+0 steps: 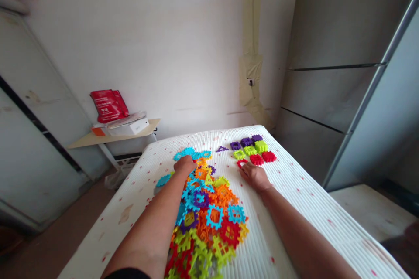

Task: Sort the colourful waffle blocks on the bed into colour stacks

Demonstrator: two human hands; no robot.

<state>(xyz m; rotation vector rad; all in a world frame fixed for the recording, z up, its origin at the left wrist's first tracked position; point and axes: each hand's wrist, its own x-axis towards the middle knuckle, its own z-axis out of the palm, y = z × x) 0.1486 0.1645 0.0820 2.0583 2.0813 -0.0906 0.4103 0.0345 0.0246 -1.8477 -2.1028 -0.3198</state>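
Observation:
My left hand [185, 165] is at the far end of a heap of plastic interlocking pieces [214, 216], right beside some blue ones [187, 153]. Its fingers are closed; a speck of red shows by them, but what they hold is hidden. Over on the right, my right hand [257, 177] pinches a red square frame piece [242, 163] lying on the table. That piece sits at the left end of a row with red stacks [257, 159]. Behind it are rows of green pieces [250, 151] and purple pieces [246, 142], sorted by colour.
A purple triangle piece [222, 149] lies left of the purple row. The table has a white ribbed cover [147, 192] with red specks. Beyond it, a small side table [153, 125] bears a red bag [109, 105] and a white box [131, 125]. A grey cabinet [327, 52] stands at right.

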